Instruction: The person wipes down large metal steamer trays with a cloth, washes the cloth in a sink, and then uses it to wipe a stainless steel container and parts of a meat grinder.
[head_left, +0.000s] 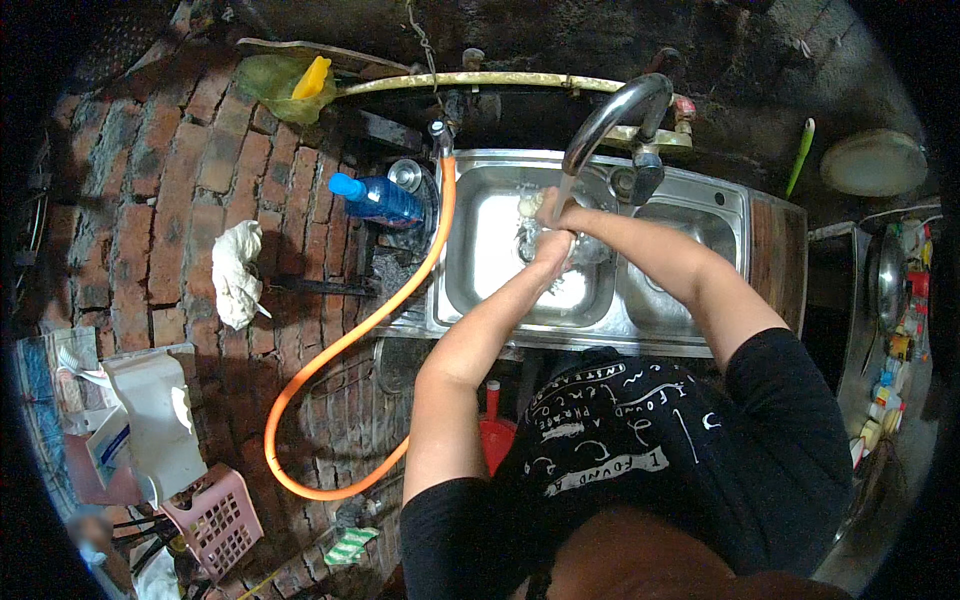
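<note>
Water runs from a curved chrome faucet onto my hands over the left basin of a stainless steel sink. My right hand is under the stream, its fingers curled against a pale lumpy thing that I cannot name for certain. Just below it, close to the other wrist, is my left hand. Its fingers point down into the basin, and splashing water and glare hide whether they hold anything. Beneath the hands, the drain is partly covered.
An orange hose loops off the sink's left side, near a blue bottle. The second basin lies right, beside a wooden board. A white cloth and a pink basket are by the brick wall.
</note>
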